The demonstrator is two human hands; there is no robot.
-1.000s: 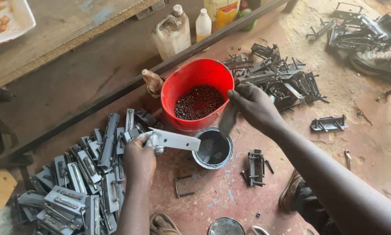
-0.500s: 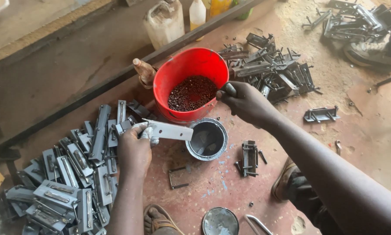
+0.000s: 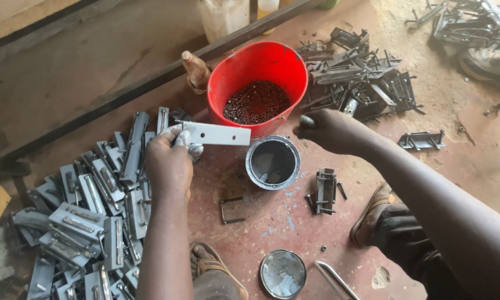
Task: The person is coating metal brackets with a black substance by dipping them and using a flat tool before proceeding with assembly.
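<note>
1. The left hand (image 3: 169, 161) is closed in a fist around one end of a flat grey metal plate (image 3: 216, 134), with a scrap of pale cloth bunched at the fingers (image 3: 175, 136). The fingers are curled tight with no gap showing.
2. The plate sticks out level to the right of the fist, its free end reaching over the near wall of the red bucket (image 3: 244, 69) and ending just above the small paint tin (image 3: 272, 163).
3. The right hand (image 3: 325, 129) hovers just right of the bucket and above the tin. Its fingers are bent inward, nearly closed, and pinch something small and dark at the fingertips (image 3: 307, 121); what it is cannot be made out.
4. The red bucket stands on the floor and holds a layer of small dark brown pieces. The paint tin stands open just in front of it, touching or nearly touching its base, with grey paint inside.
5. The tin's round lid (image 3: 283, 273) lies flat on the floor nearer the person, well apart from the tin.
6. A heap of grey painted metal parts (image 3: 88, 211) lies to the left, beside and under the left forearm.
7. A pile of dark unpainted metal parts (image 3: 361, 78) lies to the right of the bucket, beyond the right hand.
8. One small dark metal part (image 3: 325, 190) lies alone on the floor just right of the tin.
</note>
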